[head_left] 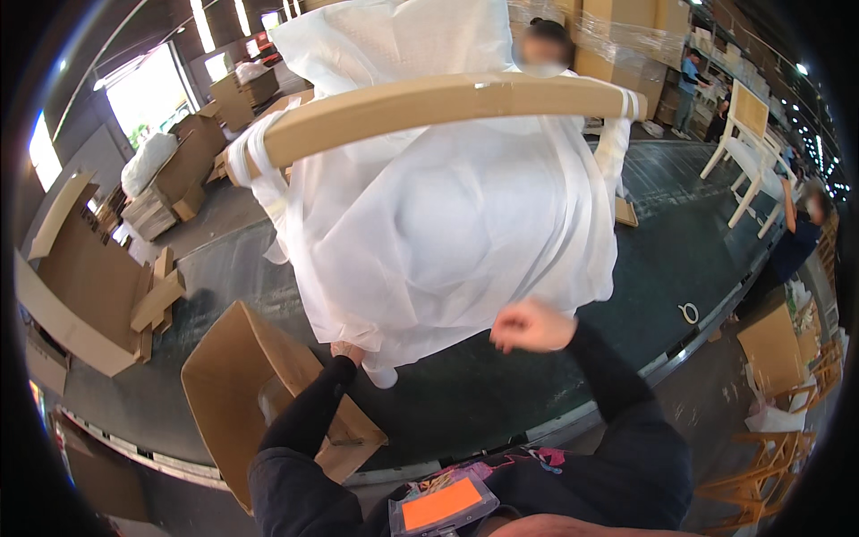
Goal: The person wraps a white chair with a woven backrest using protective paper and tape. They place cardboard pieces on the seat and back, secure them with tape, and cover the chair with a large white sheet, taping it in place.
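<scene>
A chair-like piece of furniture (438, 224) stands before me, draped in thin white wrapping sheet. Along its top runs a curved brown cardboard cover (456, 100), with white wrap round both ends. My left hand (348, 352) is at the sheet's lower left corner, its fingers mostly hidden by the folds. Beside it a white rounded end (383, 377) pokes out below the sheet. My right hand (535, 326) is raised at the sheet's lower right edge, fingers curled and slightly blurred. What they hold, if anything, does not show.
An opened cardboard box (237, 385) stands by my left arm. A tape roll (688, 313) lies on the dark work surface (658, 268) at right. A person (546, 46) is behind the wrapped piece; another person (799, 234) is beside a white chair (750, 157). More cardboard (85, 295) lies at left.
</scene>
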The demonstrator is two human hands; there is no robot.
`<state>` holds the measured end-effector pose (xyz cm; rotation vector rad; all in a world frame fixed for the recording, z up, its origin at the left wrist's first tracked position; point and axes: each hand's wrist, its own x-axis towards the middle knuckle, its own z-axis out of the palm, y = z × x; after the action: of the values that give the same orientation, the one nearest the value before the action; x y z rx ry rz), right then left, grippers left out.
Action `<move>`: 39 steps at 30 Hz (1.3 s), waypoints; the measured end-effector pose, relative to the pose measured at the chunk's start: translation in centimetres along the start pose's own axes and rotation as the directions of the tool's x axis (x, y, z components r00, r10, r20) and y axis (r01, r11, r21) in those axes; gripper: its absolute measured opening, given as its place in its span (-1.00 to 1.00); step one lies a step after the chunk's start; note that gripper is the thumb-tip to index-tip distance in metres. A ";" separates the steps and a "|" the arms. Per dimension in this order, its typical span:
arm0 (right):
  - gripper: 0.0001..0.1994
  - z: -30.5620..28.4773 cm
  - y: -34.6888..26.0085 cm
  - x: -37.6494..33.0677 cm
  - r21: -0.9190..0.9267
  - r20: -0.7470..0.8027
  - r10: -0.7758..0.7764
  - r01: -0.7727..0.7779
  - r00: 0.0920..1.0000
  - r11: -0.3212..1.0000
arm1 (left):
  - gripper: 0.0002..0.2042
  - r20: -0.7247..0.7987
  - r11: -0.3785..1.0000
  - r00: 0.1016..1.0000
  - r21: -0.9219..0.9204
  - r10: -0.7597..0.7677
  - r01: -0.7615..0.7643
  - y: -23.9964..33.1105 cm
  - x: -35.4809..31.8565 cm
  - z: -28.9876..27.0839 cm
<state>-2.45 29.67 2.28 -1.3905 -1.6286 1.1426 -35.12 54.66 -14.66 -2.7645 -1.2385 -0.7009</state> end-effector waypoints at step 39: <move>-0.83 -7.9 -1.2 -14.4 0.024 -0.875 -0.277 0.608 0.396 0.794 | -0.74 -0.336 0.243 0.513 -0.940 -0.790 -0.240 11.2 -5.9 -23.9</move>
<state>6.88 16.93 6.78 -0.8993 -0.8922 0.2534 -39.78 37.94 6.01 -1.6953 -1.3032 -3.2691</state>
